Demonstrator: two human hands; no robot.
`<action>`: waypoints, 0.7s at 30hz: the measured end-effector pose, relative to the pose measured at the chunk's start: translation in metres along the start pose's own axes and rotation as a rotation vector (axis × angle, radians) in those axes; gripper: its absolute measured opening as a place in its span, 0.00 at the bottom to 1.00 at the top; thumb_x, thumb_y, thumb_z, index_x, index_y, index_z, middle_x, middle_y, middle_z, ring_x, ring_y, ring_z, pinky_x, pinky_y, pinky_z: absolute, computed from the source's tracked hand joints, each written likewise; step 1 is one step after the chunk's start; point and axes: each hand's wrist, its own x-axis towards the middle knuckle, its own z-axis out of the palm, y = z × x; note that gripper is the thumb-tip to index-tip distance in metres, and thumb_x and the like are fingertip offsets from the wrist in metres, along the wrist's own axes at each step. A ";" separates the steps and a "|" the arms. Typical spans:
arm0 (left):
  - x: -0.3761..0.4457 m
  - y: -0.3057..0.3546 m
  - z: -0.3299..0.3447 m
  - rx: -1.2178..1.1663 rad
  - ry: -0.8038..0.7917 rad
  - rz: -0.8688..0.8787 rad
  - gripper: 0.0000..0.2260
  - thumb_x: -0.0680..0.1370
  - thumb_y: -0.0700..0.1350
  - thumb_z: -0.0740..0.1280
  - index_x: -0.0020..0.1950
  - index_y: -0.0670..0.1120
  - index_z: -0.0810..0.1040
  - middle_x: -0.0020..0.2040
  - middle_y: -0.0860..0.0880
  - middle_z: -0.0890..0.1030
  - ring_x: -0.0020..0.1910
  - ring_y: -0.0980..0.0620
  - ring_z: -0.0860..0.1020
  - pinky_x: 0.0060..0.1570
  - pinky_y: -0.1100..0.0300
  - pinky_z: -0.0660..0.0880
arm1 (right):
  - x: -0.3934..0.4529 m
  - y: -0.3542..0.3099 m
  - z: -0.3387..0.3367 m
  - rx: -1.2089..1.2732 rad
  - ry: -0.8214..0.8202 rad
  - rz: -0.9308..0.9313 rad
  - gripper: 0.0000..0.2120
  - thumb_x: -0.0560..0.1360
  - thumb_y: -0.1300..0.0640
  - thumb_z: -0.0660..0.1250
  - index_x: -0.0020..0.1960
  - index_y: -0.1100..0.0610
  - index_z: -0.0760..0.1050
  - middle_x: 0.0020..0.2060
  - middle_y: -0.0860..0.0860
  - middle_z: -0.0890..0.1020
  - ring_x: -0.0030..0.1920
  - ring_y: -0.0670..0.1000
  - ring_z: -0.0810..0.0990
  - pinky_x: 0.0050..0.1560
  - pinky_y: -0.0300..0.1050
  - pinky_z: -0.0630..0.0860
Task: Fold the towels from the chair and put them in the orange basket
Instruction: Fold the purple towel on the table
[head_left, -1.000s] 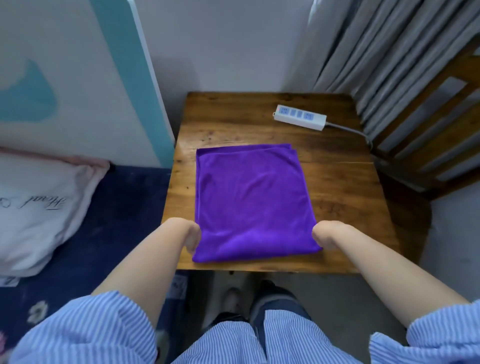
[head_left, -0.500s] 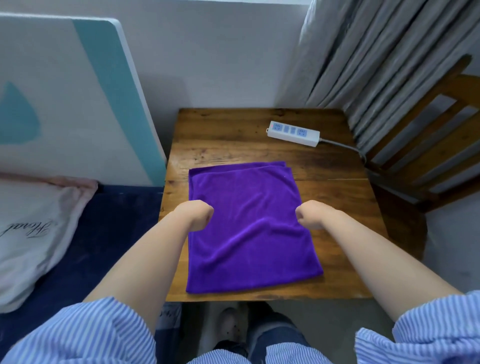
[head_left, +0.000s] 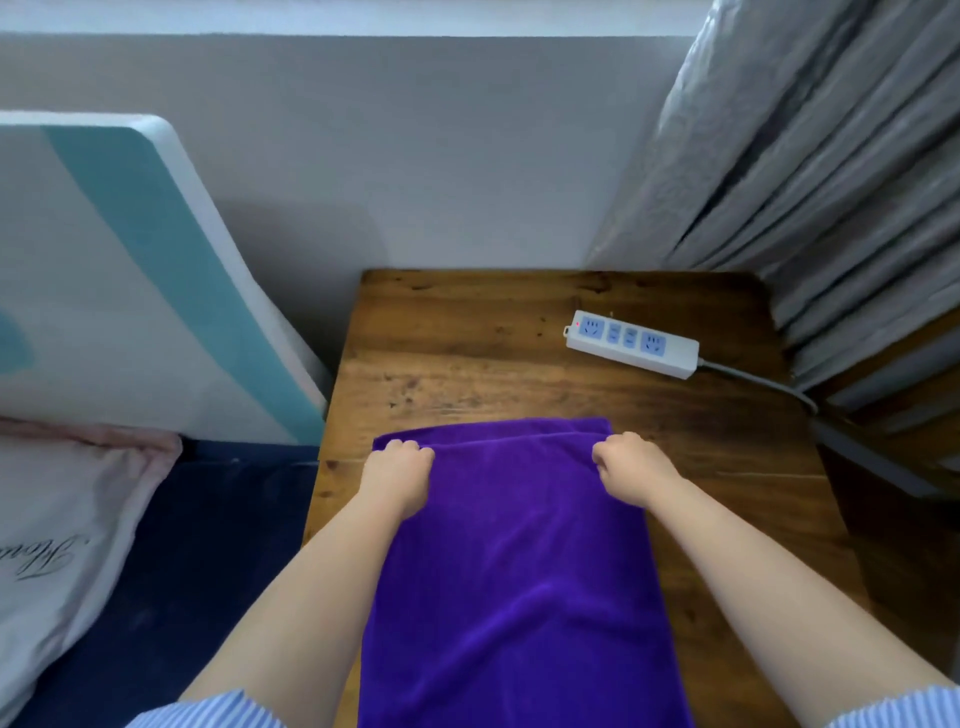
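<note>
Folding the purple towel (head_left: 519, 561) on the wooden surface (head_left: 467, 353): left hand (head_left: 397, 475) and right hand (head_left: 631, 467) pinching the carried edge onto the far edge. Next, probably: release, smooth, fold again. Orange basket out of view.

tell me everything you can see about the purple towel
The purple towel is a deep violet, soft, plush-looking cloth lying on the wooden table, running from mid-table toward the viewer and out of the bottom of the frame. It is layered: a folded-over edge sits just short of a second edge at the far end. Soft wrinkles cross its surface. The left hand and right hand each grip a far corner of the upper layer, fingers curled round the fabric. Nothing else touches it.
</note>
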 end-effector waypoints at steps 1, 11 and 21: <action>0.010 0.001 0.001 -0.002 -0.016 -0.025 0.14 0.79 0.40 0.55 0.64 0.43 0.69 0.63 0.44 0.72 0.64 0.44 0.69 0.58 0.53 0.70 | 0.009 0.003 0.002 -0.021 0.010 0.005 0.14 0.77 0.61 0.53 0.58 0.59 0.73 0.58 0.56 0.76 0.60 0.57 0.72 0.58 0.49 0.70; 0.054 0.003 0.017 -0.104 -0.098 -0.191 0.16 0.79 0.38 0.55 0.66 0.43 0.68 0.66 0.43 0.71 0.66 0.45 0.68 0.62 0.53 0.69 | 0.053 0.016 0.014 -0.002 -0.021 0.144 0.18 0.76 0.64 0.56 0.65 0.57 0.68 0.62 0.55 0.72 0.65 0.55 0.67 0.65 0.49 0.65; 0.044 -0.006 0.026 -0.183 -0.102 -0.228 0.16 0.79 0.38 0.54 0.67 0.44 0.64 0.66 0.43 0.67 0.66 0.44 0.66 0.61 0.53 0.69 | 0.049 0.026 -0.007 0.117 -0.109 0.120 0.11 0.75 0.62 0.61 0.36 0.51 0.68 0.42 0.50 0.75 0.45 0.50 0.75 0.46 0.44 0.73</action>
